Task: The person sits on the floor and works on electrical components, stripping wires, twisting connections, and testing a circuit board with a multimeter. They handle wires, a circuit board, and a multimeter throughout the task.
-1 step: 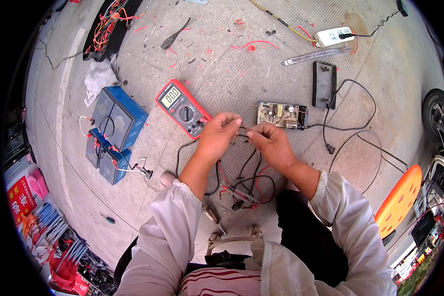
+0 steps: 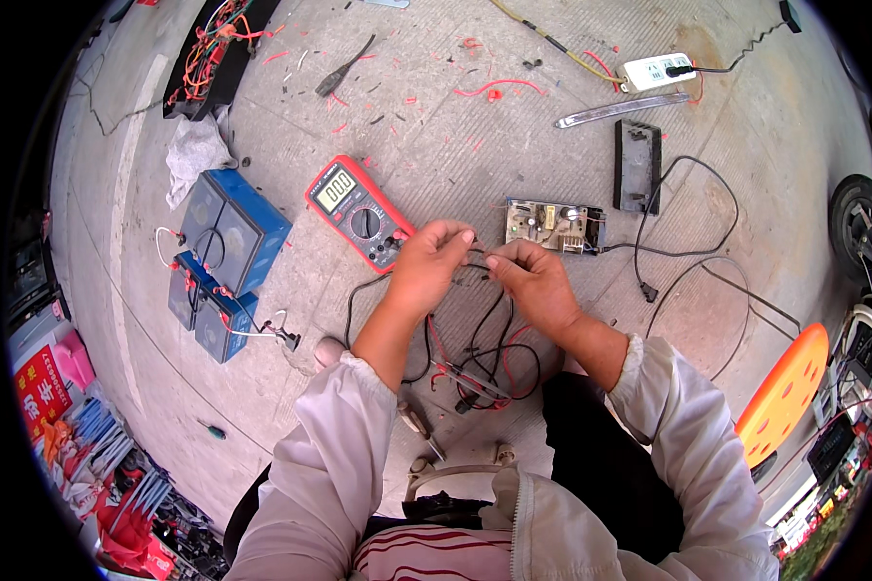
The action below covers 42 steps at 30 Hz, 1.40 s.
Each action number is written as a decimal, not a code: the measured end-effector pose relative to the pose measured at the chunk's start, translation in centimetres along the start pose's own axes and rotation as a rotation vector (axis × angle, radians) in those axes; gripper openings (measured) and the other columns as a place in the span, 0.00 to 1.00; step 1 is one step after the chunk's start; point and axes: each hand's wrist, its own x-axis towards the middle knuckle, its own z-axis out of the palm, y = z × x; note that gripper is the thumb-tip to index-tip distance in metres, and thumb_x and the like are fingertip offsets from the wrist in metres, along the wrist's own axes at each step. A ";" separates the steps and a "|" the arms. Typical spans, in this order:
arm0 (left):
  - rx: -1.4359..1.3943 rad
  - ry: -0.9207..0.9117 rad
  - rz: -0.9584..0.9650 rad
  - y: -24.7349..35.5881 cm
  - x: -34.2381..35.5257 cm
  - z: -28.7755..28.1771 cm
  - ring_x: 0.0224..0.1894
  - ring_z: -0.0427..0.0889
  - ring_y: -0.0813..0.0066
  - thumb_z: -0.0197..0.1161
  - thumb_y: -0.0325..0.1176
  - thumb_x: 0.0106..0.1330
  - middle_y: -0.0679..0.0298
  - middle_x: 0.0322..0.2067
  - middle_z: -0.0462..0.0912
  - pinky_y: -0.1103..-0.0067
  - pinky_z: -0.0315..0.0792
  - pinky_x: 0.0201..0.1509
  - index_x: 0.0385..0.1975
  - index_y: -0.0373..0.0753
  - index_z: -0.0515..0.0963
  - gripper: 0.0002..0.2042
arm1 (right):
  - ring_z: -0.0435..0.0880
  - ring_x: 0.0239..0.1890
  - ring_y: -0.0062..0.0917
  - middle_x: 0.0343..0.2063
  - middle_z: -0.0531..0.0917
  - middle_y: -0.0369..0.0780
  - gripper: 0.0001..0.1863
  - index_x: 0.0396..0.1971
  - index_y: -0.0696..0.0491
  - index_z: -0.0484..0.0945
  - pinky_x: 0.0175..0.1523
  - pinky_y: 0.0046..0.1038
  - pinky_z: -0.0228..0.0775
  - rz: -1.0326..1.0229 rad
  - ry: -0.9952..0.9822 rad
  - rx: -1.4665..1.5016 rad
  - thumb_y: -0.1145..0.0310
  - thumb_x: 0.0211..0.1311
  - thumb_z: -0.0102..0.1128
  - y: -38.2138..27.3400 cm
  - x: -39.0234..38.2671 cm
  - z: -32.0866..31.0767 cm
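A white power strip (image 2: 645, 74) lies on the concrete floor (image 2: 310, 465), just beyond a flat metal bar (image 2: 622, 110). On the left, a crumpled greyish rag (image 2: 194, 155) lies near a black trough (image 2: 192, 77) of tangled wires (image 2: 221, 44); a small screwdriver (image 2: 212, 429) lies farther down. On the right, an orange perforated seat (image 2: 787, 392) is tilted below a black-tyred wheel (image 2: 855, 230).

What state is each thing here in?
Left hand: pinching thin black wire
Right hand: pinching the same wire
Red digital multimeter: display on
Brown rectangular circuit board: exposed
Black plastic casing: lying open
White power strip: black plug inserted
Blue block batteries: wired
Black cables below hands: tangled
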 end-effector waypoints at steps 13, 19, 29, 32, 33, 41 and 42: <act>-0.113 -0.103 0.038 -0.3 -0.1 -0.5 0.49 0.78 0.78 0.61 0.27 0.70 0.65 0.41 0.83 0.79 0.71 0.57 0.46 0.35 0.79 0.09 | 0.70 0.22 0.11 0.23 0.80 0.31 0.09 0.33 0.58 0.82 0.27 0.17 0.62 0.073 0.019 0.028 0.67 0.64 0.66 0.0 0.3 0.3; -0.206 -0.175 -0.017 0.5 -0.6 -0.5 0.33 0.74 0.88 0.58 0.31 0.70 0.66 0.37 0.83 0.88 0.65 0.33 0.38 0.38 0.79 0.05 | 0.73 0.26 0.12 0.25 0.81 0.32 0.08 0.33 0.57 0.82 0.31 0.19 0.65 0.054 -0.162 -0.131 0.67 0.63 0.67 -0.5 0.1 -0.4; 0.094 -0.339 -0.115 1.4 -0.4 -0.4 0.29 0.71 0.85 0.58 0.30 0.68 0.68 0.29 0.81 0.85 0.64 0.33 0.38 0.37 0.78 0.05 | 0.80 0.30 0.42 0.28 0.82 0.45 0.07 0.32 0.58 0.80 0.37 0.35 0.72 -0.472 -0.147 -0.626 0.69 0.62 0.63 -3.7 1.8 -1.7; 0.104 -0.275 -0.158 1.5 -0.4 -0.1 0.30 0.73 0.81 0.58 0.30 0.67 0.67 0.29 0.81 0.83 0.66 0.37 0.38 0.36 0.77 0.06 | 0.81 0.32 0.45 0.29 0.82 0.48 0.07 0.32 0.58 0.79 0.38 0.37 0.72 -0.355 -0.151 -0.706 0.70 0.61 0.63 -3.3 2.2 -2.2; 0.084 -0.256 -0.153 0.8 0.0 -0.1 0.31 0.73 0.81 0.58 0.30 0.67 0.67 0.29 0.81 0.83 0.67 0.38 0.38 0.35 0.77 0.06 | 0.81 0.33 0.45 0.30 0.82 0.48 0.06 0.33 0.58 0.79 0.39 0.37 0.72 -0.291 -0.125 -0.718 0.70 0.61 0.63 -3.2 2.6 -2.4; 0.051 -0.047 -0.155 0.6 1.2 0.6 0.33 0.77 0.77 0.60 0.29 0.64 0.61 0.30 0.82 0.81 0.69 0.39 0.39 0.30 0.76 0.10 | 0.81 0.39 0.46 0.35 0.80 0.48 0.11 0.41 0.54 0.79 0.44 0.42 0.75 -0.623 0.085 -1.151 0.71 0.57 0.64 -5.0 6.8 -3.3; 0.028 -0.035 -0.164 0.9 1.2 0.9 0.31 0.75 0.79 0.59 0.30 0.65 0.63 0.30 0.82 0.82 0.68 0.36 0.39 0.31 0.76 0.09 | 0.82 0.39 0.46 0.35 0.80 0.47 0.11 0.40 0.54 0.79 0.43 0.42 0.76 -0.628 0.066 -1.211 0.70 0.57 0.64 -5.1 7.2 -3.2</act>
